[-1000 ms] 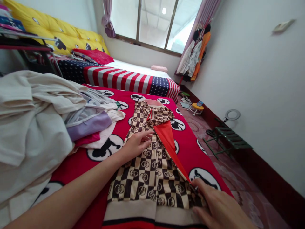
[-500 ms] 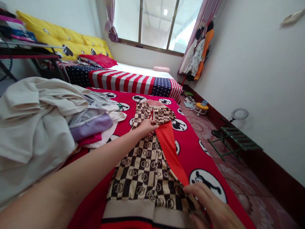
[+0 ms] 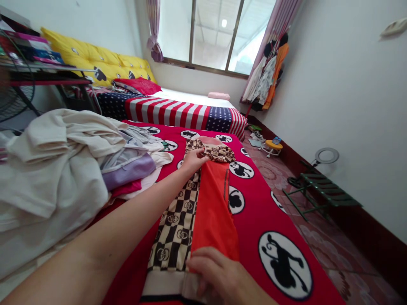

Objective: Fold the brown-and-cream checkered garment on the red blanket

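Note:
A brown-and-beige checkered jacket [image 3: 174, 218] with a beige hem band lies lengthwise on a red bed cover [image 3: 254, 216]. One side is turned over toward the left, so a wide orange panel [image 3: 213, 207] faces up. Near the collar end, my left hand [image 3: 194, 161] pinches the cloth where the checks meet the orange. My right hand [image 3: 219, 271] grips the turned-over edge at the hem, its fingertips partly hidden beneath the palm. Left of my forearm is a heap of loose clothes, with a cream garment [image 3: 57, 169] and a lilac piece [image 3: 130, 170].
Beyond stands another bed with a stars-and-stripes cover [image 3: 171, 113]. A green folding stool [image 3: 330, 188], a ring light [image 3: 327, 155] and a yellow stool [image 3: 272, 144] stand along the right wall. Clothes [image 3: 267, 76] hang by the window. A fan [image 3: 15, 99] is at left.
My right hand has moved left with the jacket's right side, folding it over and exposing the orange panel. My left hand stays by the collar end. The view has shifted slightly.

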Demonstrator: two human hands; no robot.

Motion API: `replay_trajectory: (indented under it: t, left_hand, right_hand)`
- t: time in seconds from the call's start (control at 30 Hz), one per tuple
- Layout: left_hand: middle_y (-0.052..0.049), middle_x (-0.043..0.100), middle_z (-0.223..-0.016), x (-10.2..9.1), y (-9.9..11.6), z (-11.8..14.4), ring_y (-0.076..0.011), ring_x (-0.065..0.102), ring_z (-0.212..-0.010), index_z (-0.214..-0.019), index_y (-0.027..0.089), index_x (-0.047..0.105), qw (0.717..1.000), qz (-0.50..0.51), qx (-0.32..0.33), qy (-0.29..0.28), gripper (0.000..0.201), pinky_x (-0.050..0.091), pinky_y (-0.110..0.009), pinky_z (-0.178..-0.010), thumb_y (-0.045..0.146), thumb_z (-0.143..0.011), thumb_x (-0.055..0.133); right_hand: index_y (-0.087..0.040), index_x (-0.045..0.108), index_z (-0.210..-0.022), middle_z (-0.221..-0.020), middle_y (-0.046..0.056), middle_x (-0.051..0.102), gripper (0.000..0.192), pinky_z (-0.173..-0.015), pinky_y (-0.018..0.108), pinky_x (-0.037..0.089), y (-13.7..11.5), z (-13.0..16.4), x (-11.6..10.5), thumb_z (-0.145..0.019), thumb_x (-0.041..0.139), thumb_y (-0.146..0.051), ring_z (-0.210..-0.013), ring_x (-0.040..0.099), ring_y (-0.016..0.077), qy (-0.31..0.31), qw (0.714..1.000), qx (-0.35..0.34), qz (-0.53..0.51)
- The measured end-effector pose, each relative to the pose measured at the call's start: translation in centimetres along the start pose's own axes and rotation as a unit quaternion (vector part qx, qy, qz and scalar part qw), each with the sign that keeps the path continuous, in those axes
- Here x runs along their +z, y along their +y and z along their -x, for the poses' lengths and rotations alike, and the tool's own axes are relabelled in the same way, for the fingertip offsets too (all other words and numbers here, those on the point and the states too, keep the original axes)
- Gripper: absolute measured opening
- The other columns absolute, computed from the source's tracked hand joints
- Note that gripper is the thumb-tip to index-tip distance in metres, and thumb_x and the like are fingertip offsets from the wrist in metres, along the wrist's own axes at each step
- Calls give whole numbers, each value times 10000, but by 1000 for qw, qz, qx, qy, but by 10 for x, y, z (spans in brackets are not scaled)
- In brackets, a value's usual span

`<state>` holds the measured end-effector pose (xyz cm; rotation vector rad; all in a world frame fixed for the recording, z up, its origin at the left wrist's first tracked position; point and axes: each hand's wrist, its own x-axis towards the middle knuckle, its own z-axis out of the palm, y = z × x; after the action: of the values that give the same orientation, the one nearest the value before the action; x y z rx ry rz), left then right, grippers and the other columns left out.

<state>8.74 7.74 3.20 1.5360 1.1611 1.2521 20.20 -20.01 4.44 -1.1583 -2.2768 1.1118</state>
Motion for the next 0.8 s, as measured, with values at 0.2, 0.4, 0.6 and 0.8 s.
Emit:
replay_trajectory:
  t: [0.2, 0.4, 0.6, 0.8]
  left_hand:
    - [-73, 697, -965, -3, -34, 17, -167, 630, -716, -1191, 144, 648, 998, -52, 32, 2, 495, 512, -286, -722, 185, -698, 664]
    - [-61, 646, -1043, -1, -36, 27, -136, 595, -696, -1193, 214, 656, 990, -115, 73, 19, 490, 506, -283, -765, 82, -725, 599]
    - [-36, 620, -985, -1, -34, 29, -139, 582, -751, -1155, 232, 669, 986, -140, 88, 9, 469, 497, -271, -787, 48, -732, 582]
    - [-42, 614, -1005, -1, -34, 29, -164, 601, -834, -1148, 224, 667, 986, -139, 91, 12, 419, 494, -291, -837, 97, -753, 609]
  right_hand:
    - [-209, 712, -918, -846, 24, 712, 158, -655, 206, 466, 4, -21, -61, -815, 634, -300, -733, 638, 132, 113, 989, 85, 42]
    - [-135, 691, -827, -627, 29, 674, 165, -530, 212, 475, 89, -85, -163, -764, 613, -267, -591, 634, 143, 284, 934, 215, 13]
    - [-126, 685, -820, -603, 14, 643, 144, -432, 185, 423, 160, -150, -229, -722, 617, -207, -493, 565, 106, 366, 898, 236, 63]
    - [-128, 731, -853, -421, -33, 541, 262, -363, 191, 304, 177, -192, -239, -687, 721, -331, -358, 425, 74, 313, 916, 231, 98]
